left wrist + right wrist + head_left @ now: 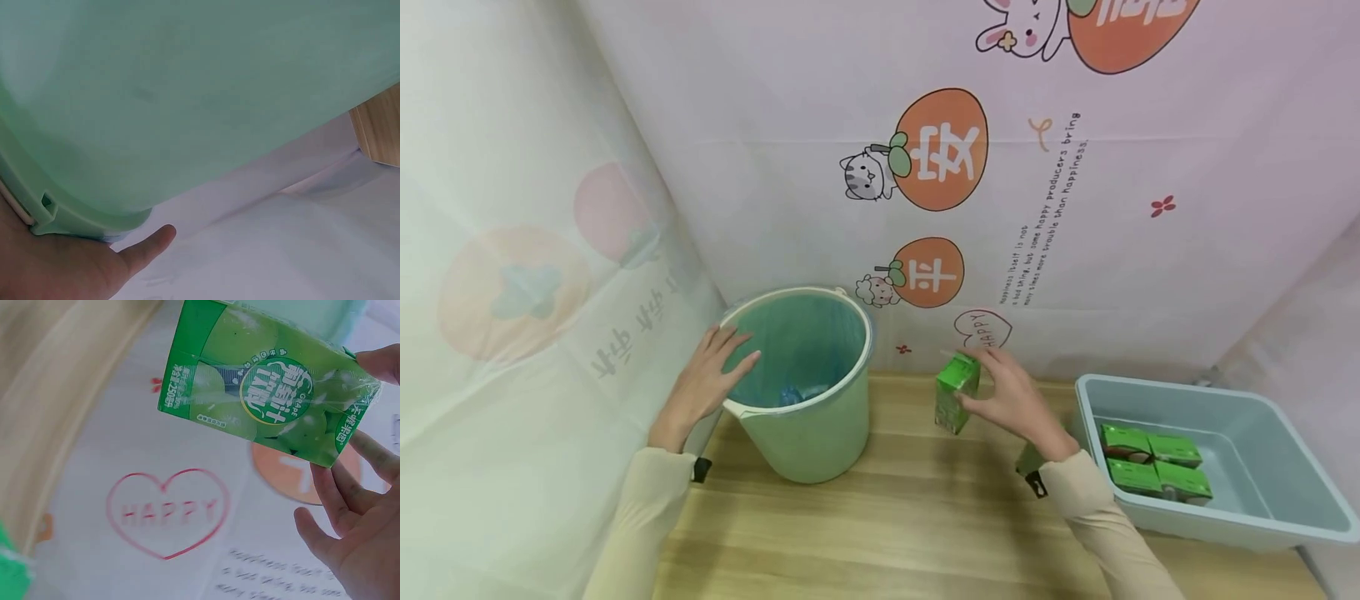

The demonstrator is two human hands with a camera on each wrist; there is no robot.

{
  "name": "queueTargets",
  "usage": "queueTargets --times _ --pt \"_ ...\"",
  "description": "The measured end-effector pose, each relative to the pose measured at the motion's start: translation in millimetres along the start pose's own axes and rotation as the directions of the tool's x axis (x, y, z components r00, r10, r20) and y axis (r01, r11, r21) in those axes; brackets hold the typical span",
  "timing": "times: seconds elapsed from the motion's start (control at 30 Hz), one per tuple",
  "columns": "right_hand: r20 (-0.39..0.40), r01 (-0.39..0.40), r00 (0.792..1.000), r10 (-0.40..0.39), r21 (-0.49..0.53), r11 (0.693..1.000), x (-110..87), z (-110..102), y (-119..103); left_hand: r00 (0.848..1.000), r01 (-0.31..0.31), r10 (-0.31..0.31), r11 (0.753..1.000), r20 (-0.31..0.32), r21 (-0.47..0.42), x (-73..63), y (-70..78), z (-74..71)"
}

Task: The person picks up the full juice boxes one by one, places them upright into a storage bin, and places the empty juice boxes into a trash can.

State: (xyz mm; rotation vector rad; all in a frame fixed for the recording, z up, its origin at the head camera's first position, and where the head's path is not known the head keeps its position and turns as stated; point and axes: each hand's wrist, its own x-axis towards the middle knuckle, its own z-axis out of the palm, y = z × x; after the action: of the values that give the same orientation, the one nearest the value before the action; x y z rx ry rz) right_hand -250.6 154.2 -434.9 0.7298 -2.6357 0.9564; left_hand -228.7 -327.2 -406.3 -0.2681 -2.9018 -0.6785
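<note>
My right hand pinches a green grape juice box by one end, between thumb and fingertips, above the wooden table. In the right wrist view the grape juice box shows its printed front, and several fingers extend past its end. At the left stands a light green bucket with bluish crumpled stuff at its bottom. My left hand rests at the bucket's near-left rim with fingers loosely spread. Seen from the left wrist, that hand lies against the rim by the handle mount.
A grey-blue tub at the right contains several green juice boxes. Another green box stands partly hidden behind the right wrist. Printed cloth hangs behind and beside the wooden table.
</note>
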Motion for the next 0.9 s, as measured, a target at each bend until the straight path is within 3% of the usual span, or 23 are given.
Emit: queueTargets --times 0.5,0.9 --pt "-0.079 0.135 0.989 -0.128 0.105 0.985 41.5 -33.6 -52.6 1.000 -0.017 0.017 1.000 -0.015 -0.001 -3.3 3.0 -2.7" --pt "-0.012 0.158 0.987 -0.159 0.201 0.967 85.3 -39.2 -93.5 1.000 -0.018 0.018 1.000 -0.008 0.011 -3.1 5.5 -2.6"
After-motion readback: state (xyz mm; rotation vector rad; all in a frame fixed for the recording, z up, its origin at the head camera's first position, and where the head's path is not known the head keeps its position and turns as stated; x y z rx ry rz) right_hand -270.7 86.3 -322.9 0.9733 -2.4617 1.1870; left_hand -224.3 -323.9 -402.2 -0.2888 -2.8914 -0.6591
